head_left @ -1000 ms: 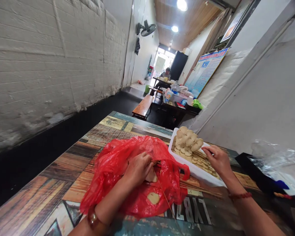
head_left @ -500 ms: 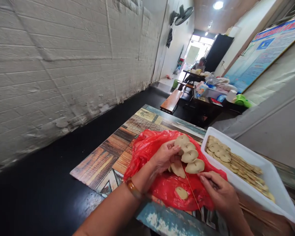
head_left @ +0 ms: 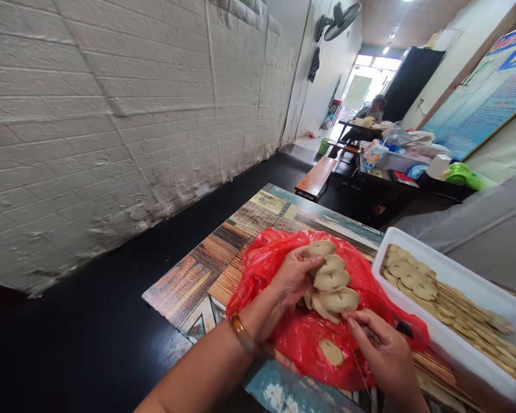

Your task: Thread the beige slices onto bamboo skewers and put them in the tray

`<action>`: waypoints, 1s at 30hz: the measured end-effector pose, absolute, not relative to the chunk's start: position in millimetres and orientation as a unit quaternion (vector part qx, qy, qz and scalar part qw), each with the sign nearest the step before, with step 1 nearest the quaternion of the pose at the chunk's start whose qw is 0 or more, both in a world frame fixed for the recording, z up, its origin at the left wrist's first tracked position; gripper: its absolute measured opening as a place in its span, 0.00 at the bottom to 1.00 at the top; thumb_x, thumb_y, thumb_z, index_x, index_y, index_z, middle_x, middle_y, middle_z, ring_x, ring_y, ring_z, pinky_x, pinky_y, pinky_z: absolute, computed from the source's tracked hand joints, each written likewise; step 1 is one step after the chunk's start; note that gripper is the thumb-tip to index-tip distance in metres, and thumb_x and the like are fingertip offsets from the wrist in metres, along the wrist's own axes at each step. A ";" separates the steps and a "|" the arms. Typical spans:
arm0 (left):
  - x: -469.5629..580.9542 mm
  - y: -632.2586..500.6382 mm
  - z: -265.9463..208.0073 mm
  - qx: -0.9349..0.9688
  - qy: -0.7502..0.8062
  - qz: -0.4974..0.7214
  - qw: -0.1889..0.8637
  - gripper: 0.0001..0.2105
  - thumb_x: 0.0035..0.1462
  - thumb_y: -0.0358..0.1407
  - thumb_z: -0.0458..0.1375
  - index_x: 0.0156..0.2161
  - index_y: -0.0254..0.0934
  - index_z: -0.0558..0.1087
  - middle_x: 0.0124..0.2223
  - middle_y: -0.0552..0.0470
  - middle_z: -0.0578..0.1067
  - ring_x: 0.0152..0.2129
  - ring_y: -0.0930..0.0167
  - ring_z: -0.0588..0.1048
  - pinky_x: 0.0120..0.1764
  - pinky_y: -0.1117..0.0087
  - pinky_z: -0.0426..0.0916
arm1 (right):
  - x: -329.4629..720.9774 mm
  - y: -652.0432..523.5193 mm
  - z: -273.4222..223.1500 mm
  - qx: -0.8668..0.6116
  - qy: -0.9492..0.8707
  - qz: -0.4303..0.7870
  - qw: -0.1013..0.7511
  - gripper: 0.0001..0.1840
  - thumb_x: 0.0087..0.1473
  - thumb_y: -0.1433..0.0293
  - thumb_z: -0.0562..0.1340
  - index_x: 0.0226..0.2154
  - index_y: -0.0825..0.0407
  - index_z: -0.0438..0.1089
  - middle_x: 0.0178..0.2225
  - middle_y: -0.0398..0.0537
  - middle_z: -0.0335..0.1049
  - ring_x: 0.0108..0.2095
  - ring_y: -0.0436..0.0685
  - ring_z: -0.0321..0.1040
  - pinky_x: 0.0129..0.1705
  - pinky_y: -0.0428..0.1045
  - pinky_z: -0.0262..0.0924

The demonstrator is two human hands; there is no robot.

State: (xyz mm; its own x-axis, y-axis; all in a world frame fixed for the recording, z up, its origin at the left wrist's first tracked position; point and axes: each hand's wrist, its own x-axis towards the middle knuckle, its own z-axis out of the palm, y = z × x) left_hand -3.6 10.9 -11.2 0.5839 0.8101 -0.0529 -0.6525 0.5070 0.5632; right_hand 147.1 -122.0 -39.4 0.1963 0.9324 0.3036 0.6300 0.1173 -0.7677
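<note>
My left hand (head_left: 296, 274) is closed around a bunch of thin, tan oval slices (head_left: 332, 280), which overlap in a slanting row with small slits in their middles. What food they are, I cannot tell. The thumb presses on the upper slices. At the row's lower end, the fingers of my right hand (head_left: 380, 344) pinch by the edge of the lowest slice. A thin skewer (head_left: 360, 362) runs down from there, beside that hand; its upper part is hidden. Beneath both hands spreads a red plastic bag (head_left: 298, 341), with a loose slice (head_left: 331, 352) lying on it.
On the right, a white tray (head_left: 389, 275) holds skewered slices (head_left: 417, 281) with their sticks side by side. More bare sticks (head_left: 438, 373) lie by the tray on the patterned table (head_left: 223, 252). Beyond are a bench (head_left: 317, 175), a cluttered table and a seated person (head_left: 373, 109).
The view has swung left, so everything sits further right. My right hand has brought the lowest slice closer against the others, and less of the skewer shows beneath the row.
</note>
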 end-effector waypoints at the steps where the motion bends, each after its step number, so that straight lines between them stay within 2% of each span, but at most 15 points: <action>1: -2.3 10.9 -12.6 0.252 0.163 0.432 0.850 0.19 0.39 0.34 0.69 0.39 0.30 0.73 0.32 0.49 0.74 0.28 0.72 0.73 0.36 0.70 0.67 | 148.1 -122.5 -41.5 -0.642 -0.611 0.171 0.430 0.10 0.55 0.63 0.60 0.31 0.50 0.74 0.28 0.47 0.75 0.27 0.54 0.72 0.27 0.45 0.67; 12: 1.0 6.8 -5.9 0.243 0.238 0.442 0.830 0.17 0.36 0.36 0.70 0.33 0.29 0.74 0.29 0.49 0.74 0.24 0.73 0.73 0.33 0.71 0.68 | 143.7 -123.6 -38.0 -0.617 -0.664 0.116 0.406 0.10 0.57 0.65 0.58 0.28 0.50 0.72 0.22 0.43 0.70 0.20 0.50 0.66 0.22 0.44 0.62; 23: 3.9 8.8 -11.2 0.221 0.277 0.483 0.800 0.16 0.35 0.38 0.70 0.30 0.31 0.72 0.26 0.52 0.73 0.21 0.75 0.71 0.29 0.73 0.65 | 142.0 -124.0 -43.1 -0.622 -0.665 0.128 0.393 0.11 0.58 0.65 0.58 0.28 0.50 0.71 0.22 0.42 0.70 0.21 0.50 0.66 0.23 0.44 0.61; 30: 4.7 8.0 -12.6 0.215 0.269 0.470 0.813 0.17 0.35 0.38 0.70 0.31 0.30 0.74 0.27 0.50 0.74 0.22 0.73 0.72 0.30 0.72 0.65 | 143.5 -125.8 -45.8 -0.636 -0.626 0.205 0.402 0.12 0.58 0.63 0.58 0.29 0.51 0.72 0.26 0.45 0.73 0.25 0.52 0.70 0.27 0.45 0.64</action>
